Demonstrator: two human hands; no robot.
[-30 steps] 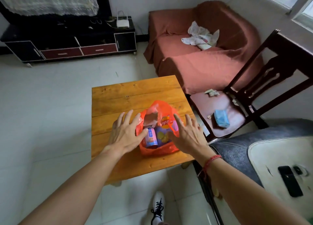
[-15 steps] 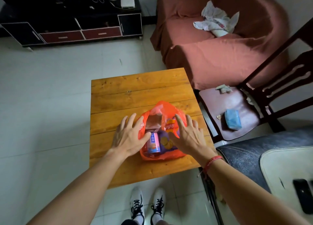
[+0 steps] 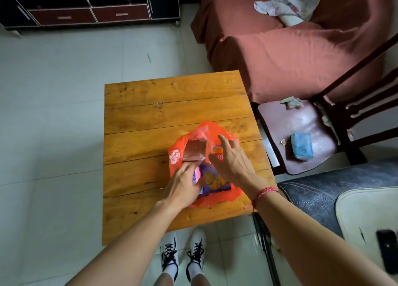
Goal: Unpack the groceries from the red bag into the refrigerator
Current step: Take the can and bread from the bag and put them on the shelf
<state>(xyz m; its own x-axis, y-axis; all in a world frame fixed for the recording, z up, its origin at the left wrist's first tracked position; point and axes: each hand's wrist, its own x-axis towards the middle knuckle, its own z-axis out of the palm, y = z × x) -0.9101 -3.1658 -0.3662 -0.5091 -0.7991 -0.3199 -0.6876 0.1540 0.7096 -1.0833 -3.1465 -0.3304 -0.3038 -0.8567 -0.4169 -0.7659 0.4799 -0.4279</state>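
Observation:
The red bag [image 3: 183, 143], thin plastic, lies open on the near half of a wooden table [image 3: 161, 104]. Inside it I see a purple biscuit packet [image 3: 215, 183], a pink can [image 3: 195, 175] and an orange packet [image 3: 217, 153]. My left hand [image 3: 183, 187] is inside the bag's mouth, with thumb and fingers curled around the pink can. Over the bag's right side, my right hand [image 3: 233, 166] has its fingers spread, touching the plastic above the orange packet. No refrigerator is in view.
A dark wooden chair [image 3: 297, 121] with a blue pack [image 3: 301, 145] on its seat stands right of the table. Behind it is a red-covered sofa [image 3: 290, 48]. A low TV cabinet [image 3: 86, 11] lines the far wall. My feet [image 3: 183, 255] stand at the table's near edge.
My left hand has moved from the bag's left rim into the bag and closed around the pink can. My right hand has shifted further over the bag. The camera has tilted down.

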